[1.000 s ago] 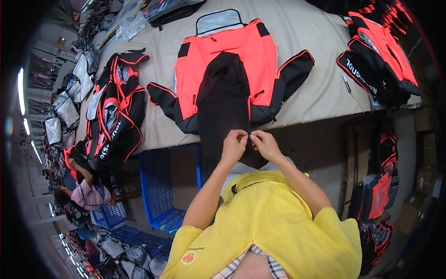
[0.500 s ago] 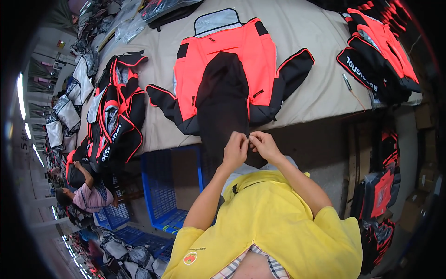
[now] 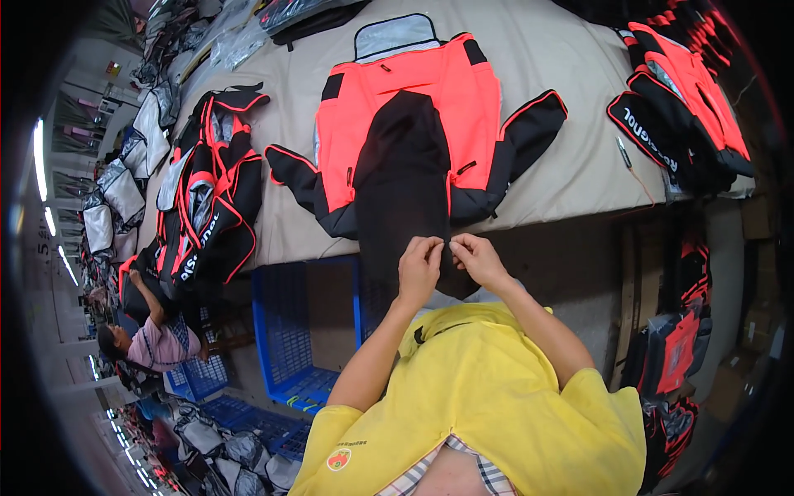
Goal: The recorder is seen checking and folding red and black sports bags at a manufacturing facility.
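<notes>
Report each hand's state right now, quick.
Left hand: closed in a pinch over the long black fabric piece; hold unclear.
Right hand: closed in a pinch by its right edge; hold unclear.

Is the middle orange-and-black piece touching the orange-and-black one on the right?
Apart: the head view plainly shows beige cover between the middle piece and the right piece.

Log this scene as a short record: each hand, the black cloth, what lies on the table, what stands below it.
Left hand: fingers pinched, by the black cloth
Right hand: fingers pinched, close beside the left; anything between them too small to tell
Black cloth: over the middle orange-and-black piece, hanging past the table's near edge
Table: more orange-and-black pieces at left and right
Below: blue crate
</notes>
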`<state>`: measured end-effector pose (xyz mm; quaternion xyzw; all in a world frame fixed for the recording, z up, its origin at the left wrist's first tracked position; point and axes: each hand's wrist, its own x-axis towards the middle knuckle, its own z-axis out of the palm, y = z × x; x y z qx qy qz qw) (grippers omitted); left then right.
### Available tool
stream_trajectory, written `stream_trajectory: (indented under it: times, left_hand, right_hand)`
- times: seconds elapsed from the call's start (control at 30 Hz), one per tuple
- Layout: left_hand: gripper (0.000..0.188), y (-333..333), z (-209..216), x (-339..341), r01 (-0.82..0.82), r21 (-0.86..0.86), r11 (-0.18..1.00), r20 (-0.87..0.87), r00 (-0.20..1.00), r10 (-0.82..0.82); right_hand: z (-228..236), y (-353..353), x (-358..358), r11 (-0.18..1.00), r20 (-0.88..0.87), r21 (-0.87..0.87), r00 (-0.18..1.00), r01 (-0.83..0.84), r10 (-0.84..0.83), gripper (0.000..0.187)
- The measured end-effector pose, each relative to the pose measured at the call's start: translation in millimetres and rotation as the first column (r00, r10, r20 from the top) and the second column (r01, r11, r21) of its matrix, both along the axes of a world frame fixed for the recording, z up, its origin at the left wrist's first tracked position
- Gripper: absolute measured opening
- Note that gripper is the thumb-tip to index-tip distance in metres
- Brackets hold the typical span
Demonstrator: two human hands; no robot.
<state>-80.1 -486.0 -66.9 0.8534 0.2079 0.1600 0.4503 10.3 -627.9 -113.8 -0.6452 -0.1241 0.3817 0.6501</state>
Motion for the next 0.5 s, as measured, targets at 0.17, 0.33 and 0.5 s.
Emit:
stream_trajectory:
  times: [0.17, 0.33, 0.5]
  left_hand:
    - [0.011, -5.1, 7.2, 2.0, 0.026, 0.075, 0.997, -0.03, 0.999, -0.023]
    - [0.014, -3.7, 1.7, 2.9, 0.078, 0.2, 0.977, -0.014, 0.997, -0.077]
    - [0.012, -4.1, -1.1, 4.6, -0.003, 0.051, 0.999, -0.06, 0.998, 0.006]
  right_hand:
    - [-1.3, -2.9, -0.3, 0.999, 0.075, -0.039, 0.997, 0.019, -0.016, 0.025]
    - [1.7, -2.6, 1.3, 0.998, 0.119, -0.066, 0.993, 0.001, 0.007, 0.024]
    - [-0.6, -2.7, 1.5, 0.996, 0.124, -0.085, 0.992, 0.005, 0.006, 0.025]
